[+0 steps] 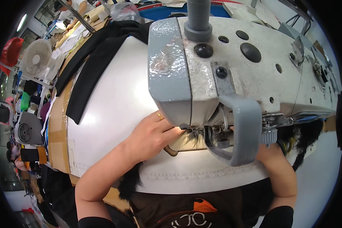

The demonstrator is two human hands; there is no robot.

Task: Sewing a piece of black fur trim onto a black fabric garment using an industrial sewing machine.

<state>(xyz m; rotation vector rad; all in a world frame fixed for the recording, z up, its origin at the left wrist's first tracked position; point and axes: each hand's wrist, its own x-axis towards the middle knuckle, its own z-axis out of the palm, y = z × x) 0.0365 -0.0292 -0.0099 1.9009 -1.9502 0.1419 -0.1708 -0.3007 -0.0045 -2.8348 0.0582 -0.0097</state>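
Note:
A grey-and-white sewing machine (231,76) fills the upper right. My left hand (150,135), with a ring on one finger, lies left of the needle area, its fingers curled and pressed together on a strip of black fur (195,136). The fur passes under the machine head, and the stitching point is hidden by the head and its grey looped guard (250,129). My right hand (268,151) is right of the guard, its fingers hidden by the machine. More black fur (130,184) hangs over the table's front edge below my left wrist.
A black garment piece (89,83) lies across the white sewing table (114,91), whose front edge carries a printed scale. More black fur (307,138) lies at the far right. Left stand a white fan (36,59) and a grey heater-like box (28,129). Another person (74,11) works behind.

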